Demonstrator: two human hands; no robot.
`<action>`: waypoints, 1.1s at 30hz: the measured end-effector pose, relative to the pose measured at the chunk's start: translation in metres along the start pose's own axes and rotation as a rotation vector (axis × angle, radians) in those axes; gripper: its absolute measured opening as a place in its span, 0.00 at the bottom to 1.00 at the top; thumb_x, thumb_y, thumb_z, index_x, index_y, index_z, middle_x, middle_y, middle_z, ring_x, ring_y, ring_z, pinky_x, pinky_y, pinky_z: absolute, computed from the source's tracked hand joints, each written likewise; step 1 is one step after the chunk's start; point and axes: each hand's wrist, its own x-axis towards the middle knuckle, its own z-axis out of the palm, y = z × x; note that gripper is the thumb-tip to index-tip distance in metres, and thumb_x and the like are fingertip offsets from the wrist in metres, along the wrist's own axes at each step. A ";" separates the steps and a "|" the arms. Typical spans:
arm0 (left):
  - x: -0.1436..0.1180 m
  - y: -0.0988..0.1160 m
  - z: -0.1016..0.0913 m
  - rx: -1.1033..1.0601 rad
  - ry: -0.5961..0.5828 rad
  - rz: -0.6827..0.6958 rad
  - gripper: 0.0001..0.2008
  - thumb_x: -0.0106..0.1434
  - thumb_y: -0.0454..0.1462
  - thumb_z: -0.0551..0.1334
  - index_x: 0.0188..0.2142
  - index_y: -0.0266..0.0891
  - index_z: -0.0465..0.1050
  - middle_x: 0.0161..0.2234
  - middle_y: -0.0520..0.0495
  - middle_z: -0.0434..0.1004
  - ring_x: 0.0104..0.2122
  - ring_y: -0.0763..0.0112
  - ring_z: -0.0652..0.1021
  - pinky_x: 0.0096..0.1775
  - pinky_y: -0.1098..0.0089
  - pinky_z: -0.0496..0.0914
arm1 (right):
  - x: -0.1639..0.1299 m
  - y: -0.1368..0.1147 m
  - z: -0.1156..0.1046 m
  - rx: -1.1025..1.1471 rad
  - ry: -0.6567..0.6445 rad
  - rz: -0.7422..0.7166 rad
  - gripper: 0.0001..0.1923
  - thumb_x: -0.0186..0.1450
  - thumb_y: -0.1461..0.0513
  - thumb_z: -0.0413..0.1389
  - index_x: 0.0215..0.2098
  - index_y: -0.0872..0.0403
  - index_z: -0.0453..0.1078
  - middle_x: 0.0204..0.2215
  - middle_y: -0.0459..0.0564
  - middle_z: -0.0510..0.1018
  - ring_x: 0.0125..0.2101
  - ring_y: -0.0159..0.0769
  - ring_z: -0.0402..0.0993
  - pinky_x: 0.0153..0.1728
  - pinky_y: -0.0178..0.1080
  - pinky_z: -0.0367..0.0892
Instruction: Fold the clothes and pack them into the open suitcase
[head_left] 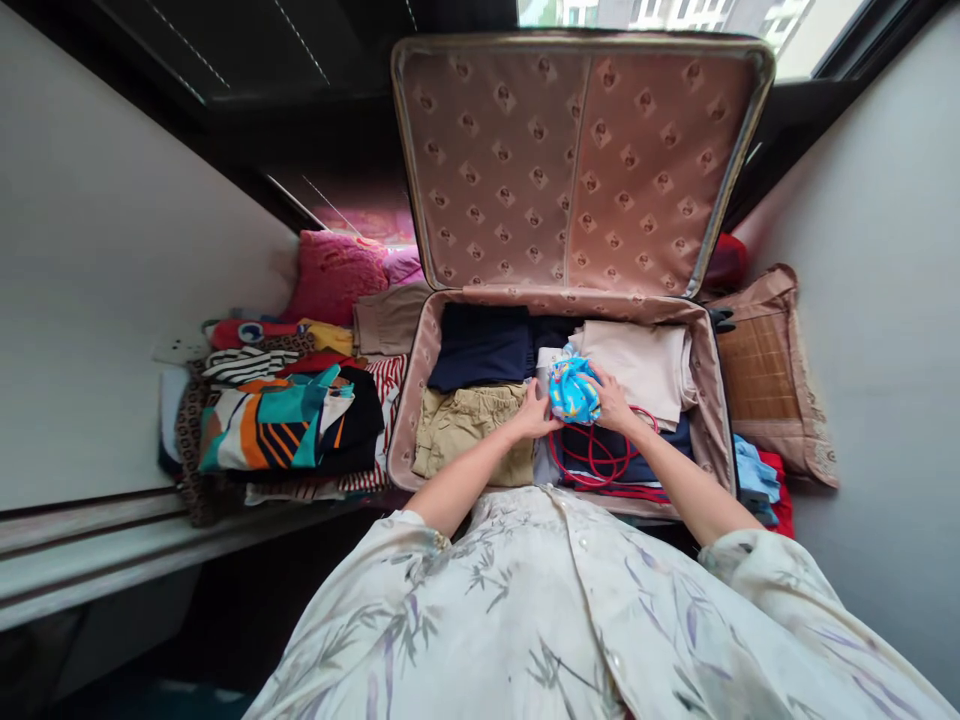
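left hand (534,413), right hand (611,400), both on blue bundle (574,389), open suitcase (420,370)

Both hands press a small bright blue patterned cloth bundle (574,390) into the open pink-lined suitcase (705,400): the left hand (534,412) at its left edge, the right hand (613,402) at its right. Folded khaki shorts (469,428) lie just left; a red cord (600,458) coils below.
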 end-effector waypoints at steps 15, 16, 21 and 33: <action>-0.044 0.068 -0.028 -0.647 0.250 0.218 0.57 0.51 0.58 0.75 0.72 0.43 0.51 0.70 0.34 0.56 0.68 0.48 0.63 0.63 0.54 0.66 | -0.039 -0.071 -0.063 1.645 0.603 0.275 0.21 0.52 0.56 0.71 0.42 0.50 0.76 0.39 0.43 0.84 0.40 0.39 0.81 0.47 0.44 0.77; -0.045 0.076 -0.024 -0.680 0.219 0.221 0.63 0.47 0.58 0.77 0.73 0.42 0.48 0.69 0.33 0.57 0.67 0.46 0.64 0.64 0.53 0.65 | -0.045 -0.082 -0.059 1.719 0.556 0.319 0.21 0.52 0.56 0.71 0.43 0.50 0.76 0.39 0.44 0.84 0.40 0.40 0.82 0.47 0.45 0.78; -0.050 0.088 -0.007 -0.848 -0.002 0.155 0.62 0.40 0.53 0.81 0.68 0.35 0.58 0.57 0.33 0.75 0.55 0.48 0.77 0.58 0.54 0.71 | -0.066 -0.098 -0.036 1.839 0.340 0.421 0.17 0.57 0.52 0.66 0.41 0.49 0.75 0.37 0.45 0.85 0.42 0.44 0.83 0.48 0.48 0.79; -0.086 0.041 -0.023 -0.126 -0.318 0.233 0.35 0.55 0.46 0.74 0.60 0.38 0.72 0.49 0.41 0.80 0.47 0.55 0.80 0.50 0.61 0.73 | -0.088 0.025 -0.008 1.676 0.513 0.642 0.11 0.61 0.58 0.59 0.42 0.51 0.73 0.39 0.49 0.85 0.45 0.43 0.83 0.53 0.51 0.76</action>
